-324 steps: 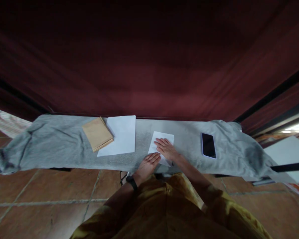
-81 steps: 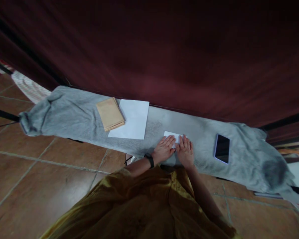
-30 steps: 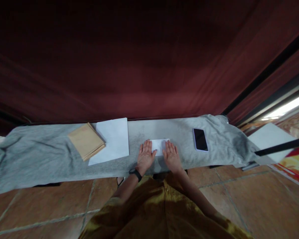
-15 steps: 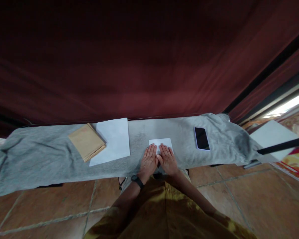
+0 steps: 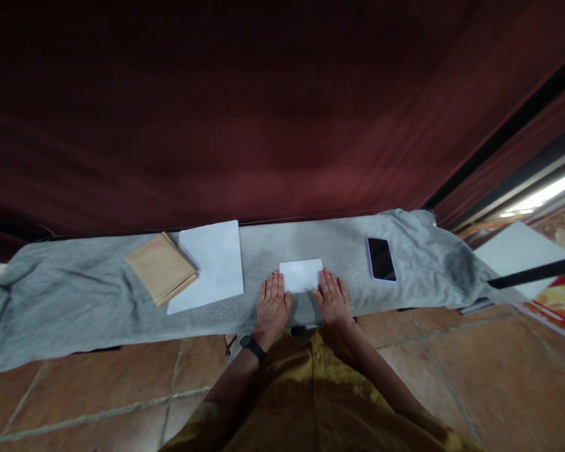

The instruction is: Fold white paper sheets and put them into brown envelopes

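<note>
A small white folded paper (image 5: 301, 276) lies flat on the grey cloth (image 5: 263, 251) in front of me. My left hand (image 5: 272, 306) rests flat at its left edge, fingers stretched out. At the right edge, my right hand (image 5: 333, 298) lies flat in the same way, with fingers extended. Both hands touch the paper's sides or the cloth right beside them; neither grips it. Most of the paper's upper face shows between the hands.
Left of me are larger white sheets (image 5: 216, 267) with a stack of brown paper envelopes (image 5: 161, 268) partly on them. A phone (image 5: 381, 259) with a pale purple case lies to the right. Behind hangs dark red fabric (image 5: 282, 138). A black bar (image 5: 532, 274) crosses at far right.
My hands have slid apart, from side by side on the middle of the paper out to its left and right edges. The paper has stayed about where it was.
</note>
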Demonstrator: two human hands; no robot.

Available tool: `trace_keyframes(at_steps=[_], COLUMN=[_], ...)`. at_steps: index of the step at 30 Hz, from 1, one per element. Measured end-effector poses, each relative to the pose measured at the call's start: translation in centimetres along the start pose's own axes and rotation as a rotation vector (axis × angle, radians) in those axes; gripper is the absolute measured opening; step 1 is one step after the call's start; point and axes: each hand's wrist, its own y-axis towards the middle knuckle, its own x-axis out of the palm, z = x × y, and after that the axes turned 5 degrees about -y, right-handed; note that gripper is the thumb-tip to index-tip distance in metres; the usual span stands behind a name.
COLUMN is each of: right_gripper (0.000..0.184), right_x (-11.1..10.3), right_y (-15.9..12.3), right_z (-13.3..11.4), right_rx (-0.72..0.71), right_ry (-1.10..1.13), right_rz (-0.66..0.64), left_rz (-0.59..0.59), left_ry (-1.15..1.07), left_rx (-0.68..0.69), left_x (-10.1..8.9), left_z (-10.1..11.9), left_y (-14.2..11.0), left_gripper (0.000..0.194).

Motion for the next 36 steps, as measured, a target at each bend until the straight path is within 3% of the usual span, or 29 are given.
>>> trace_keyframes(at_steps=[6, 11, 15, 20, 29, 36], right_gripper=[0.058, 0.056, 0.054, 0.052, 0.055, 0.058], right_x=[-0.1, -0.5, -0.7, 0.0, 0.9, 1.1], right_y=[-0.2, 0.9, 3.1, 4.7, 4.2, 3.8], right_z=[0.1, -0.3, -1.5, -2.5, -1.8, -1.0], right_rx=[-0.001, 0.029, -0.066, -0.174, -0.049, 0.002], right_ry=[-0.006, 0.059, 0.167, 0.154, 0.086, 0.063], right_rz=[-0.009, -0.012, -0.040, -0.058, 0.014, 0.034], left_rz=[0.034, -0.046, -0.115, -0.158, -0.079, -0.053], left_ry=[-0.037, -0.107, -0.131, -0.074, -0.028, -0.053], left_rx=[0.014, 0.131, 0.196, 0.150, -0.016, -0.064], left_x=[-0.1, 0.8, 1.6, 1.5, 0.9, -0.4], left_z=[1.6, 4.0, 4.7, 3.7, 0.8, 0.0], left_y=[0.9, 2.6, 3.9, 4.8, 4.7, 5.9], left_gripper=[0.060, 0.063, 0.068, 0.069, 0.060, 0.051])
